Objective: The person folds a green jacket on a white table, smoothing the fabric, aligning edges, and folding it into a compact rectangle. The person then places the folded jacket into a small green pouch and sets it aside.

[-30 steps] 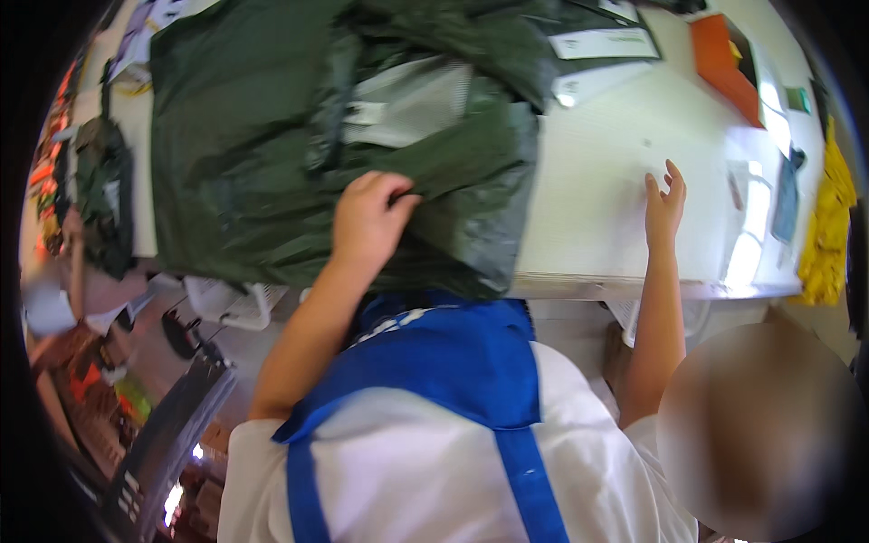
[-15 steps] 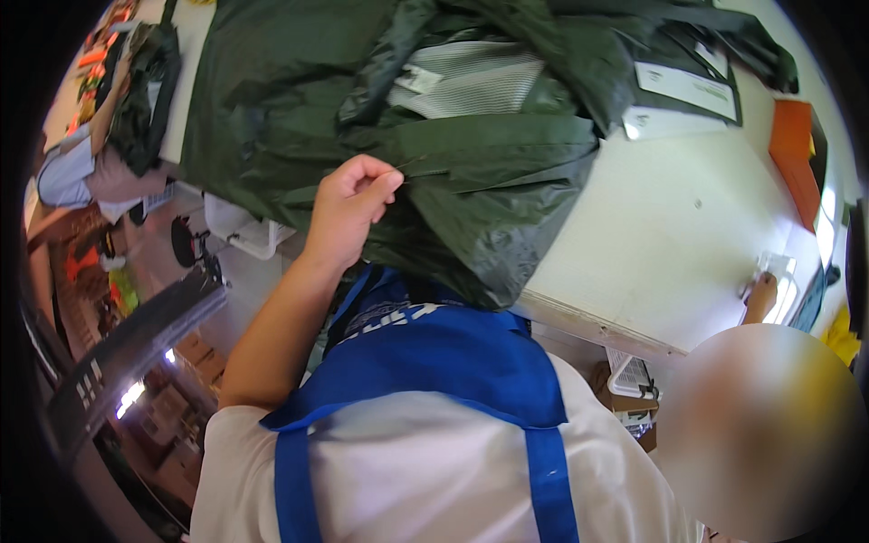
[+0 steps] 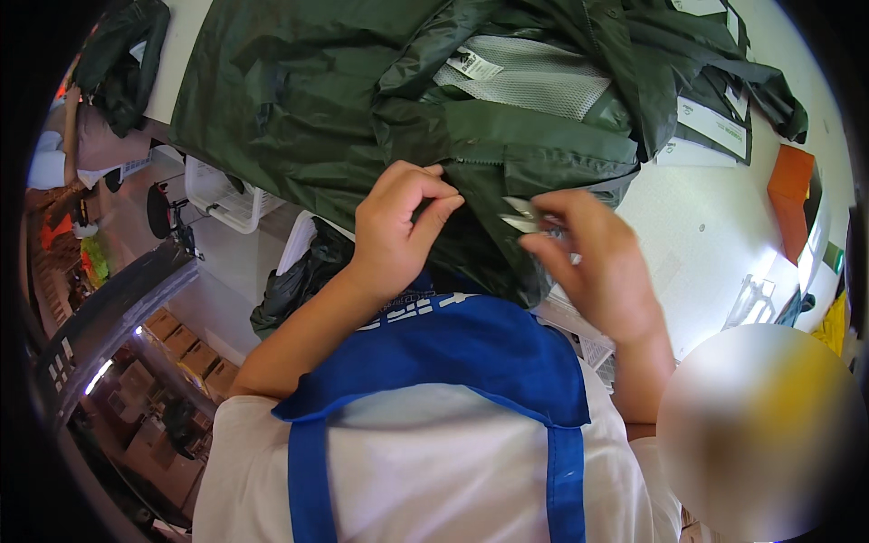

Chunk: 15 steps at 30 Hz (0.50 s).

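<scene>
A dark green jacket (image 3: 308, 118) lies spread over the table, its pale mesh lining (image 3: 543, 77) and a white label (image 3: 473, 65) showing. My left hand (image 3: 398, 222) pinches with thumb and forefinger beside the jacket's front flap, near a short zipper-like strip (image 3: 480, 162). A thin thread showed at this pinch in the earlier view; it is too fine to make out now. In my right hand (image 3: 597, 258) are small thread snips (image 3: 519, 215), blades parted and pointing left toward the pinch, apart from my left fingers.
White cards (image 3: 711, 127) lie at the table's far right, with an orange box (image 3: 790, 195) and a clear holder (image 3: 751, 299) nearer. Below the left edge stand a white basket (image 3: 222, 195) and a dark bag (image 3: 317, 271). A co-worker's arm (image 3: 71, 136) shows far left beside another dark garment (image 3: 127, 68).
My right hand has come in from the clear holder at the far right, now holding thread snips. My left hand keeps its pinch, slightly lower and farther right in the view.
</scene>
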Motion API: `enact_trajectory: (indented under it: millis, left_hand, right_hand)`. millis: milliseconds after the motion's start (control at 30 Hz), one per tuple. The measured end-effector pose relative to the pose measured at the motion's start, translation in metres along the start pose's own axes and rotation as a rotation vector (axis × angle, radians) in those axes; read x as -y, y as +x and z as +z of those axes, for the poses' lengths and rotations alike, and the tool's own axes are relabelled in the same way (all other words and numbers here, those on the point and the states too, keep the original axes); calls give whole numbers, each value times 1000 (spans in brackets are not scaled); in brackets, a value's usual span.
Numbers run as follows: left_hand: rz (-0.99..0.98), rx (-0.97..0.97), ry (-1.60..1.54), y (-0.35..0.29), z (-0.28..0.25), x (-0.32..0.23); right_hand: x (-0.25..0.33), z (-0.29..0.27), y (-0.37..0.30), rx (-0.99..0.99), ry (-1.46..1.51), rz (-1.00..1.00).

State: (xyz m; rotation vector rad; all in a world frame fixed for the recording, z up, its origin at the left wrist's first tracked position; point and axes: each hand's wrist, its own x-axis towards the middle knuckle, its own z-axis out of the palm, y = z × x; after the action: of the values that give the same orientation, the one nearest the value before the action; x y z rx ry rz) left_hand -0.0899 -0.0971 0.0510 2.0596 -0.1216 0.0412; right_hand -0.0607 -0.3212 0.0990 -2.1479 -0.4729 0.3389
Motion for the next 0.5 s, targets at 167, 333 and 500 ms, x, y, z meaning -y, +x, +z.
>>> enact_trajectory:
  millis: [167, 333, 500]
  left_hand:
    - [125, -33, -22, 3, 4, 4]
    - [119, -65, 37, 1, 3, 2]
    - [124, -65, 41, 1, 2, 4]
  right_hand:
    - [-1, 34, 21, -129, -339, -172]
    - [-7, 54, 28, -208, -304, -178]
    - [-10, 64, 36, -241, -247, -181]
